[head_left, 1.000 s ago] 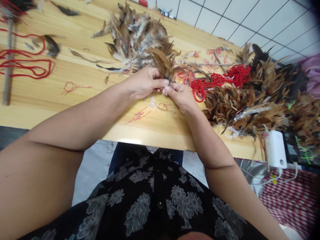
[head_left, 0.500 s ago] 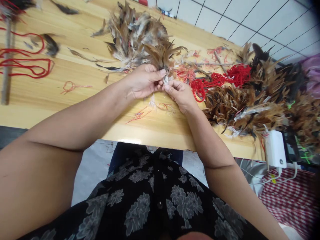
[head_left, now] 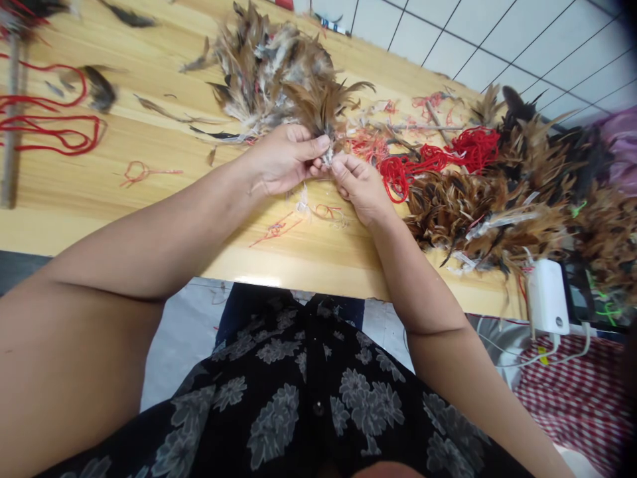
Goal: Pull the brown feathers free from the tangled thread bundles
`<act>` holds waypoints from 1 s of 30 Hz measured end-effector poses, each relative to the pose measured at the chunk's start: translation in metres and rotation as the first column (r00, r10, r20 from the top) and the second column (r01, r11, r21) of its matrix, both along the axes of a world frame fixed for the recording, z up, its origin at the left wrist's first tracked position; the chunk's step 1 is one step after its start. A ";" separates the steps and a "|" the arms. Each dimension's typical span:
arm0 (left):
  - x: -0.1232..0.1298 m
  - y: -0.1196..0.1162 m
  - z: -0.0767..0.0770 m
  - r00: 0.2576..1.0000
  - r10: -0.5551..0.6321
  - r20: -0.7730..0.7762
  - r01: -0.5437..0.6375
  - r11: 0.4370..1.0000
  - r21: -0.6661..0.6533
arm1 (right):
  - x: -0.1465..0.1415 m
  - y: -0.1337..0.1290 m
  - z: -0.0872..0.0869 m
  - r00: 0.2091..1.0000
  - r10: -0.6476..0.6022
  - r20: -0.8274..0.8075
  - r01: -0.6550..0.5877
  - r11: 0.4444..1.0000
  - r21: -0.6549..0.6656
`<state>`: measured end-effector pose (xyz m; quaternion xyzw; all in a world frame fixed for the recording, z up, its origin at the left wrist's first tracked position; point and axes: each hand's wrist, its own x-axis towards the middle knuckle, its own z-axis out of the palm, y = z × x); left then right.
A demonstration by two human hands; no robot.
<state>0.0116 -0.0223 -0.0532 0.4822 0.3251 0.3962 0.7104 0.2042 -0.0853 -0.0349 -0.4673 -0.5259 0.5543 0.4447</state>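
Note:
My left hand point(head_left: 291, 159) pinches a small bunch of brown feathers point(head_left: 321, 109) near its pale quill ends, the tips fanning away from me. Close on the right, my right hand point(head_left: 359, 186) has thumb and forefinger pressed together beside those quill ends; whatever lies between them is too small to make out. Behind the bunch lies a large heap of brown and white feathers point(head_left: 279, 73). Red cord point(head_left: 472, 149) is piled to the right of my hands.
Bundled brown feathers point(head_left: 458, 206) cover the table's right side, near a white power adapter point(head_left: 547, 295) at the edge. Red cord loops point(head_left: 60, 133) and a stick point(head_left: 10, 126) lie at the left. Thread scraps point(head_left: 276, 230) lie nearer me.
My right hand has shifted slightly right, leaving a small gap between its fingertips and my left hand's. The feather bunch has moved slightly left, still in my left hand.

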 end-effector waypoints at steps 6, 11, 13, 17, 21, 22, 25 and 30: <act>0.001 0.003 -0.011 0.987 0.080 -0.141 -0.043 0.968 0.245 | 0.004 0.004 -0.004 1.000 0.007 0.012 -0.007 1.000 -0.002; 0.003 -0.001 -0.009 0.975 0.072 -0.210 -0.001 0.946 0.324 | 0.003 0.008 -0.010 0.998 -0.006 0.063 0.006 1.000 0.000; 0.003 -0.004 -0.001 0.977 0.051 -0.206 0.010 0.958 0.286 | 0.003 0.009 -0.012 0.999 -0.008 0.051 0.008 1.000 0.003; -0.004 -0.004 0.021 0.974 0.111 -0.195 -0.050 0.953 0.297 | 0.004 0.010 -0.015 0.998 -0.056 0.024 0.056 0.998 -0.002; -0.026 0.009 0.034 0.891 0.351 -0.288 -0.192 0.867 0.460 | 0.010 0.014 -0.021 0.991 -0.134 0.001 0.134 0.990 -0.036; -0.032 0.014 0.034 0.858 0.378 -0.348 -0.163 0.842 0.514 | 0.011 0.015 -0.023 0.988 -0.153 -0.007 0.153 0.987 -0.041; -0.050 0.030 0.029 0.774 0.349 -0.529 0.043 0.804 0.593 | 0.014 0.017 -0.025 0.979 -0.202 -0.024 0.201 0.978 -0.050; -0.056 0.038 0.024 0.694 0.262 -0.671 0.259 0.778 0.572 | 0.022 0.023 -0.030 0.973 -0.230 -0.007 0.229 0.973 -0.041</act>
